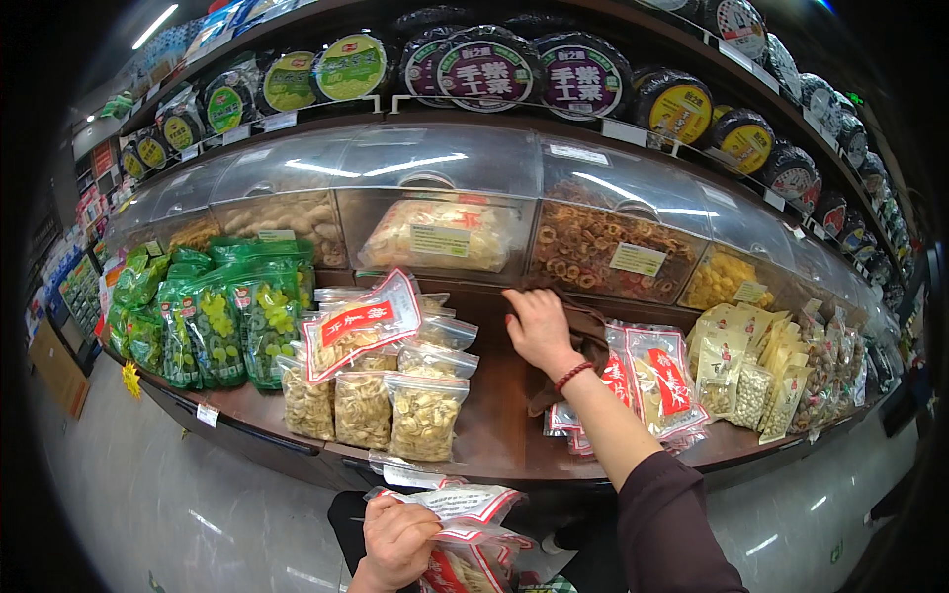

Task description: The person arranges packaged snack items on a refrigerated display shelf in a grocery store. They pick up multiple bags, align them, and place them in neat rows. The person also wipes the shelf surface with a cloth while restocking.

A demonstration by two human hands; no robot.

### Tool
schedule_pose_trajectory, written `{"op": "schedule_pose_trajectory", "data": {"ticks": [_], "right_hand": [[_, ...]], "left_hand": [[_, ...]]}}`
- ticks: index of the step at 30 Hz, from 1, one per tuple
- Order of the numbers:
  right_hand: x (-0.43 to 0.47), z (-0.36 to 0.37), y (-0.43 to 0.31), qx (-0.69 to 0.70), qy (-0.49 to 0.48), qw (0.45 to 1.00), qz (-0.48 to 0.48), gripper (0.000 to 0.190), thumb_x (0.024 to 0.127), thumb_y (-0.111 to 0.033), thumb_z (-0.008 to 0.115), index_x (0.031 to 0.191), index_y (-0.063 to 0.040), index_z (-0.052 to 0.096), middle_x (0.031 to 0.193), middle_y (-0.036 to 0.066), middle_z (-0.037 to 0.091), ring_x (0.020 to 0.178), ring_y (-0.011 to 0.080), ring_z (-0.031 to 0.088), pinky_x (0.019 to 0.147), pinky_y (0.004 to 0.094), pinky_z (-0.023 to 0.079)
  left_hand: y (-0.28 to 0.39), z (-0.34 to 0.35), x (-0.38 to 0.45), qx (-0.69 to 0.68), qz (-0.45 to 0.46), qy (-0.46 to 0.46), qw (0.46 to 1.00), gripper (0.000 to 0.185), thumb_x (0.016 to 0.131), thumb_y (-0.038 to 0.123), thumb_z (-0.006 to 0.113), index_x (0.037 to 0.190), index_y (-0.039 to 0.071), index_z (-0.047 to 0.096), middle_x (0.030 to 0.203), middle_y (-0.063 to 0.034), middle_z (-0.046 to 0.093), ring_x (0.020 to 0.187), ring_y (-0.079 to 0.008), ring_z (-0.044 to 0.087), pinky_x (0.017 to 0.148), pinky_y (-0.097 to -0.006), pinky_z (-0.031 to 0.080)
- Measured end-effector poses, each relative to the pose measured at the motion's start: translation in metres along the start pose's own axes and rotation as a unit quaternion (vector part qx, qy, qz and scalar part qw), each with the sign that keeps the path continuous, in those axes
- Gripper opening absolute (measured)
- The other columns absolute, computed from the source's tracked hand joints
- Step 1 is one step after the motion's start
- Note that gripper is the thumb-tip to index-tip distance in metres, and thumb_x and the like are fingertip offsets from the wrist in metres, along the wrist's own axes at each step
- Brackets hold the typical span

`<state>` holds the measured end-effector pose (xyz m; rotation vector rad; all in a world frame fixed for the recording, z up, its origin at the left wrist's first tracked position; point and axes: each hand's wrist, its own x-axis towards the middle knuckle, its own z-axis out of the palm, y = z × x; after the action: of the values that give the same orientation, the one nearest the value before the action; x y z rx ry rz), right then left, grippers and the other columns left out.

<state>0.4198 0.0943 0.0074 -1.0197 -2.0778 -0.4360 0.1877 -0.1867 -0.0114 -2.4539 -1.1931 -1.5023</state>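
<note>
Below the shelf edge, my left hand grips several red-and-white printed plastic packets of pale dried slices. My right hand reaches across the brown wooden shelf and holds a dark brown cloth against its surface. The fingers are partly spread over the cloth. Left of that hand stand zip bags of dried slices, with one red-and-white packet lying on top. More such packets lie to the right, partly behind my forearm.
Green grape-printed bags stand at the left, cream pouches at the right. Clear bins of dried goods line the shelf's back. Above them runs a rack of round black-wrapped packs. A price tag hangs on the front edge.
</note>
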Motion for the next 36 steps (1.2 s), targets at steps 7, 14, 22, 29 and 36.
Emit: {"op": "schedule_pose_trajectory", "data": {"ticks": [7, 14, 22, 29, 36], "right_hand": [[0.043, 0.040, -0.036, 0.086, -0.078, 0.989, -0.089, 0.041, 0.076, -0.003, 0.051, 0.117, -0.006, 0.056, 0.094, 0.012, 0.059, 0.095, 0.0289, 0.054, 0.089, 0.0389, 0.041], [0.022, 0.032, -0.024, -0.013, -0.035, 0.998, -0.054, 0.041, 0.074, -0.005, 0.052, 0.115, -0.007, 0.057, 0.091, 0.009, 0.058, 0.095, 0.0267, 0.053, 0.090, 0.0369, 0.040], [-0.032, -0.038, 0.053, -0.049, 0.003, 0.998, 0.049, 0.036, 0.075, -0.001, 0.052, 0.110, -0.006, 0.058, 0.090, 0.013, 0.059, 0.094, 0.0313, 0.055, 0.086, 0.0411, 0.044], [-0.065, -0.082, 0.104, -0.072, 0.015, 0.990, 0.120, 0.037, 0.074, 0.004, 0.051, 0.109, -0.005, 0.057, 0.096, 0.014, 0.060, 0.097, 0.0319, 0.055, 0.087, 0.0406, 0.044], [-0.096, -0.096, 0.150, -0.113, 0.169, 0.930, 0.307, 0.041, 0.073, 0.002, 0.050, 0.114, 0.000, 0.052, 0.104, 0.019, 0.057, 0.104, 0.0368, 0.049, 0.093, 0.0434, 0.039]], "left_hand": [[-0.001, -0.002, -0.001, -0.004, -0.004, -0.001, 1.000, 0.015, 0.064, 0.002, 0.067, 0.072, 0.010, 0.057, 0.075, -0.0012, 0.064, 0.070, -0.0179, 0.061, 0.070, -0.0333, 0.038], [0.003, -0.004, 0.005, -0.012, 0.007, -0.006, 1.000, 0.016, 0.063, -0.004, 0.062, 0.074, 0.008, 0.057, 0.075, -0.0059, 0.062, 0.072, -0.0227, 0.060, 0.078, -0.0375, 0.039], [0.007, -0.008, 0.005, -0.012, 0.016, -0.031, 0.999, 0.014, 0.067, -0.003, 0.062, 0.077, 0.007, 0.059, 0.079, -0.0079, 0.062, 0.078, -0.0251, 0.061, 0.083, -0.0408, 0.040], [0.010, -0.004, 0.007, -0.011, 0.015, -0.034, 0.999, 0.014, 0.069, -0.005, 0.061, 0.077, 0.006, 0.058, 0.078, -0.0086, 0.061, 0.079, -0.0266, 0.060, 0.082, -0.0414, 0.040], [0.009, -0.002, 0.009, -0.002, 0.018, -0.045, 0.999, 0.015, 0.069, -0.005, 0.061, 0.078, 0.006, 0.058, 0.079, -0.0088, 0.061, 0.078, -0.0264, 0.060, 0.082, -0.0420, 0.040]]}}
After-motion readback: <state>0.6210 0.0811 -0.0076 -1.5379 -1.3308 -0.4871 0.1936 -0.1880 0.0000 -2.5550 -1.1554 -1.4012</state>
